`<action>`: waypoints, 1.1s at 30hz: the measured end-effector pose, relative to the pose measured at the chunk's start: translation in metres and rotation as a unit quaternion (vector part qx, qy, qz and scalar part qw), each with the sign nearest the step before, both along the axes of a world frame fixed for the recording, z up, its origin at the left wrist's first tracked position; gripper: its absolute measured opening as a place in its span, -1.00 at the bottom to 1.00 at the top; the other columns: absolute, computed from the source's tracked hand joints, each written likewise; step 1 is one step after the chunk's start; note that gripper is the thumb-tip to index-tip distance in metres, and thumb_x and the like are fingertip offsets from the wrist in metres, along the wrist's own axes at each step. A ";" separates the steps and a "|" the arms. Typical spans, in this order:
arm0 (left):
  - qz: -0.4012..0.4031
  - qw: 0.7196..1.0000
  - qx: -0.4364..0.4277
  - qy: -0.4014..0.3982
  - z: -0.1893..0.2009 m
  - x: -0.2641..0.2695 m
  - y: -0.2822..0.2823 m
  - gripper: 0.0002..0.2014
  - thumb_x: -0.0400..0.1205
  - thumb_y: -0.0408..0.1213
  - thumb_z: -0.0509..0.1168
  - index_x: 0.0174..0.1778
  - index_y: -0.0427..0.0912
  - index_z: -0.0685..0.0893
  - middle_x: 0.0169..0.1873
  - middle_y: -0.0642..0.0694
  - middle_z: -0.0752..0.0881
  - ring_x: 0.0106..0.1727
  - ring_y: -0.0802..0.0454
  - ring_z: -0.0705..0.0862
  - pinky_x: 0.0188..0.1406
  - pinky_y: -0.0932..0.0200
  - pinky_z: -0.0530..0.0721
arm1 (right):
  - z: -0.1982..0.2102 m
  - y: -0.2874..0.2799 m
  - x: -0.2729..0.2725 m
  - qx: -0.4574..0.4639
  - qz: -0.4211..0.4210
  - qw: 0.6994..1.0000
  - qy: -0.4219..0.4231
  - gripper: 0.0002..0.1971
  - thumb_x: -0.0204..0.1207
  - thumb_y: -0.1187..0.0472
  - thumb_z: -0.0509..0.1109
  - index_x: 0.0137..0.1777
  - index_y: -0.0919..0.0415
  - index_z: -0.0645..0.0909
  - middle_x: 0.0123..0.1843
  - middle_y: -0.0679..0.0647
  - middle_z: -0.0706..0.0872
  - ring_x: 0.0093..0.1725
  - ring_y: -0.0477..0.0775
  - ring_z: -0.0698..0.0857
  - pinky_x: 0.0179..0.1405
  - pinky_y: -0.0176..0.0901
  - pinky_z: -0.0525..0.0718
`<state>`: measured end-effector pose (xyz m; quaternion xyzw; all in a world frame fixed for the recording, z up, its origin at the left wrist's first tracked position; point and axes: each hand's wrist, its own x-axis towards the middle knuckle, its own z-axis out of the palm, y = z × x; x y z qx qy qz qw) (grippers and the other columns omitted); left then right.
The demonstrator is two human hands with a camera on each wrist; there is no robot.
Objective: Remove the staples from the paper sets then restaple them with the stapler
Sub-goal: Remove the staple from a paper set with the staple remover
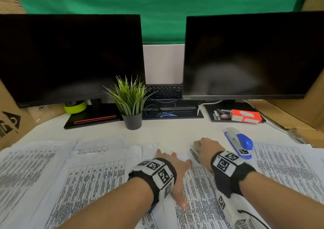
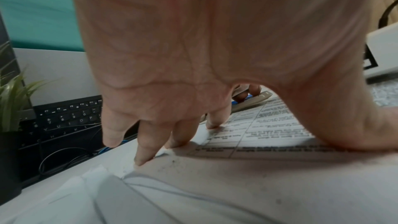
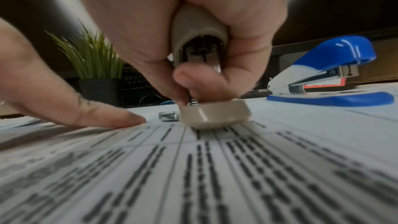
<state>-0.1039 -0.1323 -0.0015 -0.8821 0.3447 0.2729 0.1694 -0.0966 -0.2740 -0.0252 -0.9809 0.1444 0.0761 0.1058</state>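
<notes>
A printed paper set [image 1: 198,193] lies on the desk in front of me. My left hand [image 1: 175,167] presses flat on it near its top edge, fingers straight and spread [image 2: 142,159]. Just right of it, my right hand [image 1: 206,148] grips a beige staple remover [image 3: 200,40] whose lower pad [image 3: 215,116] rests on the paper's top corner. A small metal staple piece [image 3: 169,116] lies beside the pad, between it and a left fingertip [image 3: 120,120]. The blue and white stapler [image 1: 240,142] stands unheld to the right of my right hand.
More paper sets cover the desk at left [image 1: 43,167] and right [image 1: 289,162]. Behind stand two dark monitors [image 1: 70,56], a potted plant [image 1: 131,106], a keyboard [image 1: 164,92] and a black tray with an orange staple box [image 1: 245,116]. Cardboard walls flank both sides.
</notes>
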 end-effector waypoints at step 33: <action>-0.002 1.000 0.019 0.022 0.005 0.001 -0.005 0.21 0.45 0.19 0.49 0.70 -0.02 -0.31 0.70 -0.28 -0.07 0.70 -0.24 -0.06 0.56 -0.52 -0.15 | 0.003 -0.033 -0.033 0.017 0.066 0.998 -0.015 -0.88 0.61 0.22 0.21 0.10 0.08 0.36 0.07 0.07 0.59 0.00 0.09 0.60 -0.01 -0.21 0.56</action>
